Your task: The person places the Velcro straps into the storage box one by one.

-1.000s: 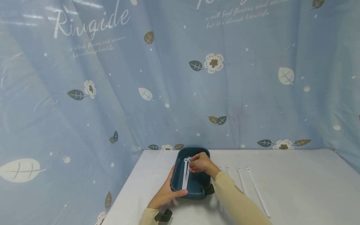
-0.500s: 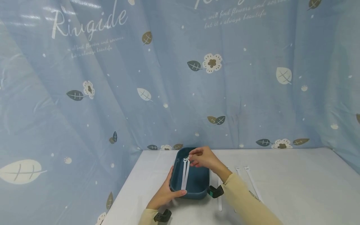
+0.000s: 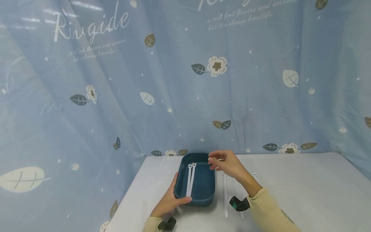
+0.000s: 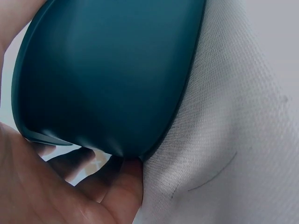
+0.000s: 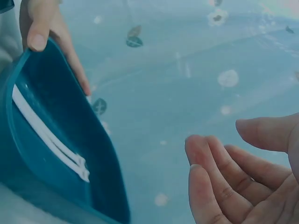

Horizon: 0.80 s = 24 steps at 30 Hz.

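My left hand point(image 3: 171, 199) grips the near left corner of a dark teal plastic tray point(image 3: 204, 187), thumb over the rim and fingers along the outer side. The left wrist view shows the fingers against the tray wall point(image 4: 117, 79). Inside the tray, two white slotted-head cable straps point(image 3: 192, 180) lie side by side, leaning on the left part. My right hand point(image 3: 229, 163) hovers by the tray's far right rim, holding nothing. In the right wrist view its fingers point(image 5: 224, 175) are apart from the thumb, with the tray to the left.
On the white table, another white strap point(image 3: 225, 196) lies just right of the tray. More straps are beyond it, partly hidden by the right arm; one strap head point(image 3: 253, 174) shows behind the forearm. A blue printed curtain point(image 3: 174, 80) hangs behind the table.
My right hand has let go of the second strap in the tray and moved right, out over the rim. The left hand keeps its grip on the tray.
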Motion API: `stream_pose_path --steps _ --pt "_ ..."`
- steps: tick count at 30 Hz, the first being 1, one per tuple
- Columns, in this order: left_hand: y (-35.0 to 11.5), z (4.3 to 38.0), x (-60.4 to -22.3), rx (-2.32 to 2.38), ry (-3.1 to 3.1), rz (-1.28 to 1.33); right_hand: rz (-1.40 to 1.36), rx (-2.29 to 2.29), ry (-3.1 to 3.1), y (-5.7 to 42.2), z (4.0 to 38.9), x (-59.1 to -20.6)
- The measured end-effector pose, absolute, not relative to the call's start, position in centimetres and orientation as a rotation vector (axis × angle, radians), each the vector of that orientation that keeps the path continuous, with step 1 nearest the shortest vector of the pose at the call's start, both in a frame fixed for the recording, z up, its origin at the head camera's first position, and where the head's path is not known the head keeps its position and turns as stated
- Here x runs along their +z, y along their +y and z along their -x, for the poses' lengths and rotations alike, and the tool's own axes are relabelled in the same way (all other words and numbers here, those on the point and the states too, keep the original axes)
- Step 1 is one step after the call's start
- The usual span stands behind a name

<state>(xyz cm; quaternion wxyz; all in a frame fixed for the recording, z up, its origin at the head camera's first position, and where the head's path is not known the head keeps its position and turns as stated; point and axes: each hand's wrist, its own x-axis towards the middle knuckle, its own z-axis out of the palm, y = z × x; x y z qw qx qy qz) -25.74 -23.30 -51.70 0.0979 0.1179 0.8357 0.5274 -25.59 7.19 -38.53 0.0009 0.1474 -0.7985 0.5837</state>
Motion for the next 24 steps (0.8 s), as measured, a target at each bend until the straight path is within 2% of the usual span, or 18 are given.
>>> stream_pose_path --steps 24 --pt "-23.4 25.7 -51.7 1.569 2.476 -0.351 -0.284 1.662 -2.430 14.9 22.1 -38.5"
